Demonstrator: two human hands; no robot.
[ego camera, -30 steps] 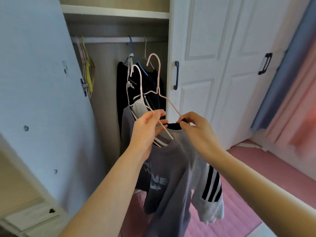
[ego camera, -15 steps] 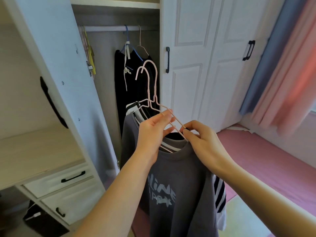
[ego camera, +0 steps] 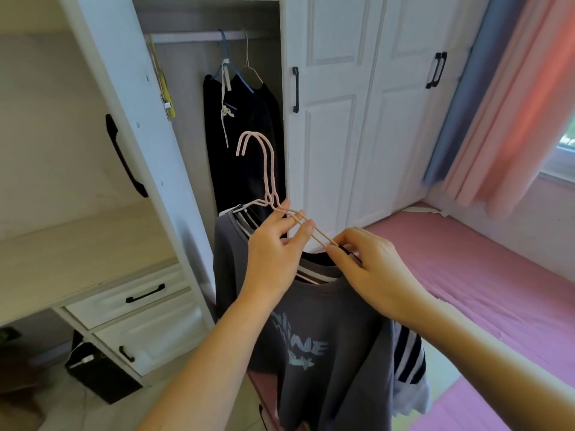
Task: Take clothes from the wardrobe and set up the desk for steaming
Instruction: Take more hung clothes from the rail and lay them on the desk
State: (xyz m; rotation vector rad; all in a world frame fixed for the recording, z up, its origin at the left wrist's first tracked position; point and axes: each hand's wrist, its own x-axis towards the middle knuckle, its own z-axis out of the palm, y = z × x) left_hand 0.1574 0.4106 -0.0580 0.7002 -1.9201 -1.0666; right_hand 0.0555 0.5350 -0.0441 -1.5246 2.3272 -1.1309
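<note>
Two pink hangers (ego camera: 269,181) carrying a grey T-shirt (ego camera: 326,337), one striped garment (ego camera: 407,362) behind. Left hand (ego camera: 277,253) and right hand (ego camera: 370,269) both pinch the hanger wires. Beyond: white table (ego camera: 77,259), two drawers (ego camera: 130,293), open wardrobe (ego camera: 326,119), two dark garments (ego camera: 242,144) hanging on its rail.

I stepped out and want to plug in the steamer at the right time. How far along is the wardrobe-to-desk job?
Done: the wardrobe door is open, and two pink hangers with a grey T-shirt are off the rail. In hand: the left hand and right hand both grip the hangers. Left: dark clothes still hang inside, and nothing lies on the desk where visible.
</note>
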